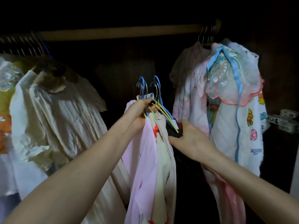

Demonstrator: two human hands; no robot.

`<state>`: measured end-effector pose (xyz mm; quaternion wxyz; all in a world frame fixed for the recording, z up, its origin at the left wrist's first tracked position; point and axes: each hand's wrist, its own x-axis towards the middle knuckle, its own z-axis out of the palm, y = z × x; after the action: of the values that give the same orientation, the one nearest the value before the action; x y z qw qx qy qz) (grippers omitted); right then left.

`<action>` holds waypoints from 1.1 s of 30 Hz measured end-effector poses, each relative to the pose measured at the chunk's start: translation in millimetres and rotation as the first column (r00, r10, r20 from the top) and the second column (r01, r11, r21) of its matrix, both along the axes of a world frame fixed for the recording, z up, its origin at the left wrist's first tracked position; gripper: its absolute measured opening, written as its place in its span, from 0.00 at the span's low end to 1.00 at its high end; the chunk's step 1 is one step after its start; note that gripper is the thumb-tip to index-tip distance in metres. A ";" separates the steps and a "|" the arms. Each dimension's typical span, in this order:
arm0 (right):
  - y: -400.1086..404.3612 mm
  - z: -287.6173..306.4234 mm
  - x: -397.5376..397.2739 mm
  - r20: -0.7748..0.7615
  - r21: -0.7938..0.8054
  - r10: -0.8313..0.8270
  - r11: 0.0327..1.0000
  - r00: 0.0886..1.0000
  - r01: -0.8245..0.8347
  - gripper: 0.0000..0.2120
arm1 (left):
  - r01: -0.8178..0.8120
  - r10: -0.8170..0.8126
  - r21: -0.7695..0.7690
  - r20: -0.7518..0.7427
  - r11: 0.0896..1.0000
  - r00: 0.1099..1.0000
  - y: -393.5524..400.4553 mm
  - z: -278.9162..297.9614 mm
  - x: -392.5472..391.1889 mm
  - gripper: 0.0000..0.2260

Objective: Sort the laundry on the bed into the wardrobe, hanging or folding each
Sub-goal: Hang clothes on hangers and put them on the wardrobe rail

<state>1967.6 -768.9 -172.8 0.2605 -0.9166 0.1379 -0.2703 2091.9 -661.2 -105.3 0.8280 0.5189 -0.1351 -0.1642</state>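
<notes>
I am facing into a dark wardrobe with a wooden rail (123, 32) across the top. My left hand (139, 113) grips a bunch of hangers (156, 101), blue and yellow-green with metal hooks, held well below the rail. From them hang a pale pink garment (144, 159), a cream garment (163, 162) with red trim, and something dark. My right hand (192, 138) reaches to the bunch's right side, fingers spread against the dark garment (174, 131); whether it grips is unclear.
Cream and white shirts (61, 113) hang crowded at the rail's left end. Pale pink and white printed children's clothes (233, 101) hang at its right end. The rail between the two groups is bare. A metal door hinge (283, 119) sits on the right wall.
</notes>
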 end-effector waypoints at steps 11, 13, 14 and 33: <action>-6.4 43.5 47.8 0.397 -0.118 -0.071 0.985 0.915 0.128 0.10 | 0.065 -0.066 0.126 0.006 0.990 0.998 32.2 42.5 14.7 0.09; -9.5 57.8 50.1 0.464 -0.103 -0.088 0.983 0.881 0.153 0.09 | 0.044 -0.047 0.097 0.029 0.994 0.998 36.4 47.8 14.7 0.06; -10.9 65.2 48.7 0.495 -0.095 -0.107 0.980 0.862 0.176 0.09 | 0.026 -0.029 0.067 0.036 0.997 0.999 37.8 49.8 15.2 0.06; -18.5 174.5 70.6 0.416 0.055 -0.296 0.952 0.860 0.302 0.10 | -0.132 0.034 0.285 0.323 0.949 0.946 53.6 107.0 -20.9 0.12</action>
<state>2038.3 -787.4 1.7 0.2332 -0.8061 0.2175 -0.4986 2071.0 -607.5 1.7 0.7126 0.6645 -0.2160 -0.0627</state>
